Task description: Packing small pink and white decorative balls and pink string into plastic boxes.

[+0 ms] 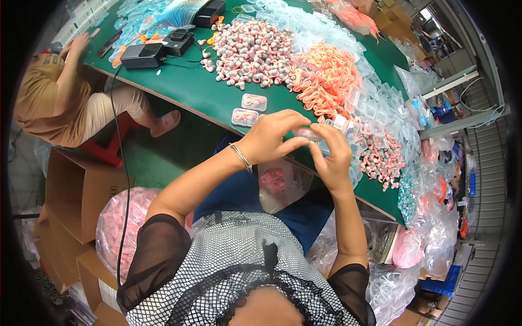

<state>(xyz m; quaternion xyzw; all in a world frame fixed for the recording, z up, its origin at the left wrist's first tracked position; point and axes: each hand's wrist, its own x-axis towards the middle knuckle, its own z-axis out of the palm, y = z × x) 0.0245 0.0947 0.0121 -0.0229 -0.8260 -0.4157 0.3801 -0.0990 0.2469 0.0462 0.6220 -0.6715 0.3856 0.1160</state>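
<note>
Between both hands, at the edge of the green table (198,95), is a small clear plastic case (306,133) with something pinkish inside. My left hand (274,136), with a bangle at its wrist, pinches the case from the left side. My right hand (333,155) grips its other side with thumb and fingers. Just beyond my left hand lie two closed clear cases, one (254,101) behind the other (246,117), each with pink-and-white pieces inside. Orange cords (329,79) are heaped beyond my right hand. To their left is a pile of small pink-and-grey pieces that look like earplugs (253,51).
Clear empty cases (375,106) spread along the right, beside a smaller earplug pile (382,160). Black boxy devices (144,55) with a hanging cable stand at left. A co-worker (60,98) sits at far left. Cardboard boxes (81,190) and a bag of pink pieces (128,217) are below.
</note>
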